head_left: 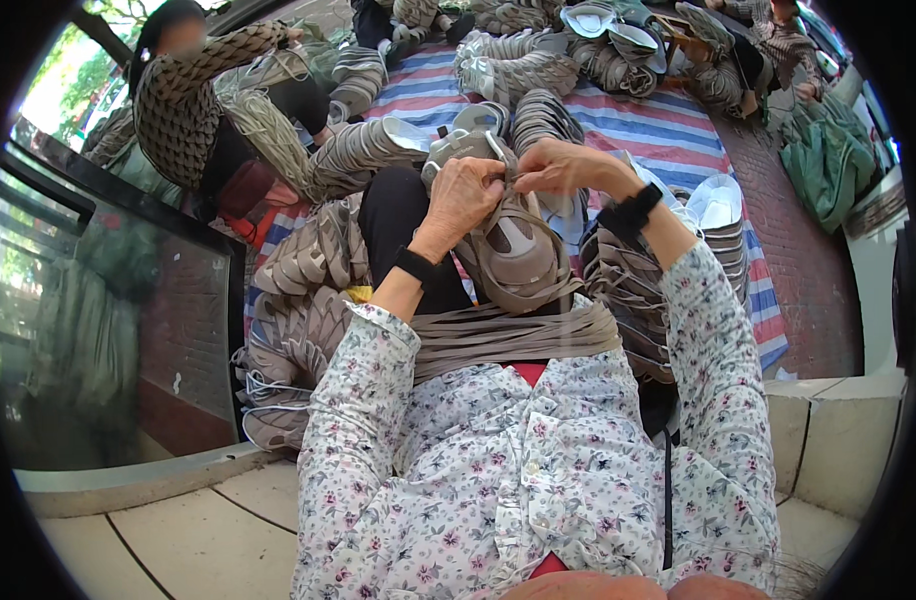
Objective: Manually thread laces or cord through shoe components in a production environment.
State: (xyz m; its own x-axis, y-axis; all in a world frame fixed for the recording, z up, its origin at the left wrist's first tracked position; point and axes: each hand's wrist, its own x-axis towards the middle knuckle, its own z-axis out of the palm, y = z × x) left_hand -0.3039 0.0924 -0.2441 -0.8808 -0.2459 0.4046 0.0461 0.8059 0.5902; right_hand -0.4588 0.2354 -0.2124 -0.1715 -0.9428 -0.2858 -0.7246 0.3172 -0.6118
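Note:
A taupe shoe upper (518, 262) with a pale grey patch rests over my lap, between my knees. My left hand (465, 200) is closed on its upper part, fingers curled inward. Close beside it my right hand (568, 166) is pinched at the eyelet area, on what looks like a flat shoelace, mostly hidden by the fingers. Loops of lace hang around the shoe upper. Across my lap lies a thick bundle of flat taupe shoelaces (508, 340). Both wrists wear black bands.
Stacked shoe uppers (313, 250) line my left, with more stacks (633, 300) on my right. Beneath is a striped red, white and blue sheet (658, 135). A glass panel (108, 330) stands at left. Other people sit ahead, one (193, 110) at far left. A green sack (828, 160) is at right.

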